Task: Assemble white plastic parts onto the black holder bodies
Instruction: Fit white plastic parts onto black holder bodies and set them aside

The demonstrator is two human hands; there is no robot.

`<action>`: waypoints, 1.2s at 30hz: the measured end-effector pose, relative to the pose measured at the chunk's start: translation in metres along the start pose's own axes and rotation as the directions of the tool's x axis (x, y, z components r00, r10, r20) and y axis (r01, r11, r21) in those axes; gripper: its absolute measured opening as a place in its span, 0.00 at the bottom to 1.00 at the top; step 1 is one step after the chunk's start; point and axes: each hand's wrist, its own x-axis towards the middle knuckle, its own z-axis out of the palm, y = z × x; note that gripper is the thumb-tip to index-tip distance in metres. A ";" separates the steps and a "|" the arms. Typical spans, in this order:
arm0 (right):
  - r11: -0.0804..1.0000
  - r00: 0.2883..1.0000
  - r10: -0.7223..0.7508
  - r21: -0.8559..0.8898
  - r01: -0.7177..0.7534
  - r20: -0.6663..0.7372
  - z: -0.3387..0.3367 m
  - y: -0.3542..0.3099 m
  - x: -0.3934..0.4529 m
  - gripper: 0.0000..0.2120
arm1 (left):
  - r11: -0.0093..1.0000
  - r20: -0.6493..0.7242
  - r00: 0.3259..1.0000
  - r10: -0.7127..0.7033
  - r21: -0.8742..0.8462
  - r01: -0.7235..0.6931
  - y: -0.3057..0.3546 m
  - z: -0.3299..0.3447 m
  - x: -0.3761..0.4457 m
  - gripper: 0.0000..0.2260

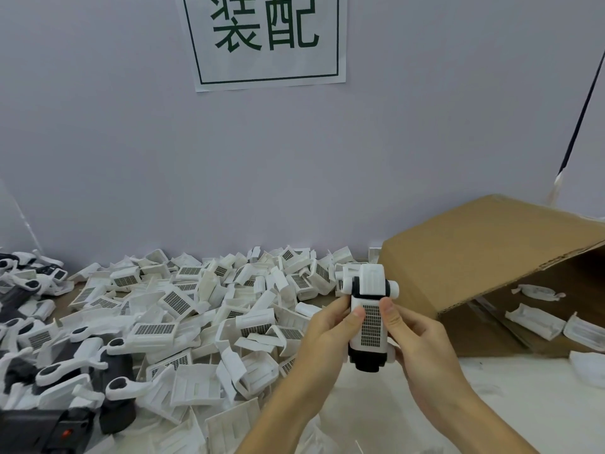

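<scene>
white parts (183, 309), black grids; brown box (491, 257)

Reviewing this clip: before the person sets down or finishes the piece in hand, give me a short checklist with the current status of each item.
1. Left hand grips the holder assembly: ok, thumb pressed on its front.
2. Right hand grips it too: ok, thumb beside the grid panel.
3. White part fully seated on the black holder body: cannot tell, the joint is hidden by the fingers.
4. Supply of loose white parts within reach: ok, a pile lies to the left.
5. Cardboard box open toward the person: ok, it lies on its side with wrapped pieces inside.
</scene>
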 end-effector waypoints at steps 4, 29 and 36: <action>0.995 0.997 -0.066 -0.076 0.063 -0.040 0.005 -0.002 -0.004 0.16 | 0.998 -0.103 0.995 0.003 0.058 0.003 -0.005 0.003 0.002 0.14; 0.996 0.997 0.015 -0.087 -0.009 0.070 0.005 0.003 -0.004 0.17 | 0.996 -0.256 0.964 -0.076 0.017 0.083 -0.008 0.003 0.007 0.18; 0.988 0.998 -0.057 -0.145 0.061 0.027 0.002 0.007 -0.001 0.14 | 0.989 -0.214 0.977 -0.022 0.141 0.053 -0.012 0.004 0.007 0.11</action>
